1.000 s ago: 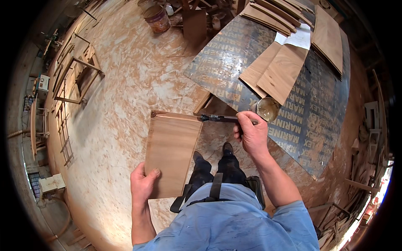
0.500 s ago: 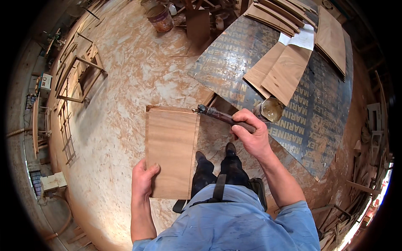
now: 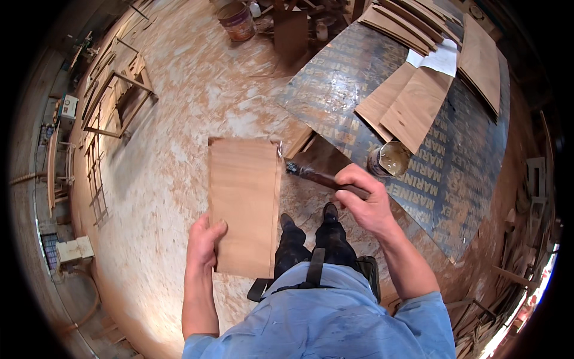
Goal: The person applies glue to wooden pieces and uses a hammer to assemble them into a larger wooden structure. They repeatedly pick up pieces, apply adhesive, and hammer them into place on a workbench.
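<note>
Left of the can (image 3: pixel 390 160), the left hand (image 3: pixel 202 239) grips a board (image 3: pixel 244 206), seemingly wet at one corner and uncoated across its face, while, nearer it, the right hand (image 3: pixel 366 199) clasps a brush (image 3: pixel 314 176).

We've got a smooth, mostly matt wood panel (image 3: pixel 244 206) with a glossy, wet-looking spot at its far right corner, plus a brush (image 3: pixel 320 178) with shiny, clumpy bristles. Over right, our big sheet (image 3: pixel 341 90) is pretty slick and glossy under matt wooden boards (image 3: pixel 418 105) and white paper (image 3: pixel 441 57). Our shirt (image 3: pixel 341 317) is creased matt cloth, and the floor (image 3: pixel 167 179) looks patchy and dull.
</note>
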A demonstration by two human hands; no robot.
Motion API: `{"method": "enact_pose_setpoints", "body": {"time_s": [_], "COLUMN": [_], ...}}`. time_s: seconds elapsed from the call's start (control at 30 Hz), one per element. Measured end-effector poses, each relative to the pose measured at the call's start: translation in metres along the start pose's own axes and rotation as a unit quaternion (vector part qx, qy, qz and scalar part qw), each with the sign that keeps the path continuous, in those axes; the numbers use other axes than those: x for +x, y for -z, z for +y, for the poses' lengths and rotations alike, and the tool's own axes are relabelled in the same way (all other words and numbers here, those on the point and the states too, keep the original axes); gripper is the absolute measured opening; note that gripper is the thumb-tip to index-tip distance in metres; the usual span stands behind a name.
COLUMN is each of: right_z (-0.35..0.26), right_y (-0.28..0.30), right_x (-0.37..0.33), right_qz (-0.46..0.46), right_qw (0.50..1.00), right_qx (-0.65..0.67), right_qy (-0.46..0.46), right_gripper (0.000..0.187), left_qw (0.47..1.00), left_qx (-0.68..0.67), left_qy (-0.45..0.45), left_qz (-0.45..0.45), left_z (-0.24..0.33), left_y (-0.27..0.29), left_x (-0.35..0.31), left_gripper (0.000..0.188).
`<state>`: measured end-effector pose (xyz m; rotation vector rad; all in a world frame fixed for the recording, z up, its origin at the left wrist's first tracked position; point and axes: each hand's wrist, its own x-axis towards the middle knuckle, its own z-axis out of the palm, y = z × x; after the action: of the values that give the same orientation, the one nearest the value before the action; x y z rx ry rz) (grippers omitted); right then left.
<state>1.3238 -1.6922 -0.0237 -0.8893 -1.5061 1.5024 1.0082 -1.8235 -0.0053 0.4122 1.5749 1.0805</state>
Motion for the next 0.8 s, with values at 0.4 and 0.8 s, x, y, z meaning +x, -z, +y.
{"method": "enact_pose_setpoints", "body": {"time_s": [0.4, 0.8], "right_z": [-0.002, -0.002], "right_y": [-0.018, -0.017], "right_x": [-0.026, -0.013], "right_qz": [-0.061, -0.141], "right_qw": [0.983, 0.990], "right_qx": [0.170, -0.003], "right_qy": [-0.038, -0.025], "right_gripper": [0.016, 0.019], "left_qw": [0.970, 0.970], "left_qx": [-0.196, -0.208], "left_qy": [-0.122, -0.097], "left_qz": [0.080, 0.079], "left_z": [0.050, 0.055], "left_y": [0.001, 0.001], "left_x": [0.055, 0.062], "left_gripper": [0.038, 0.035]}}
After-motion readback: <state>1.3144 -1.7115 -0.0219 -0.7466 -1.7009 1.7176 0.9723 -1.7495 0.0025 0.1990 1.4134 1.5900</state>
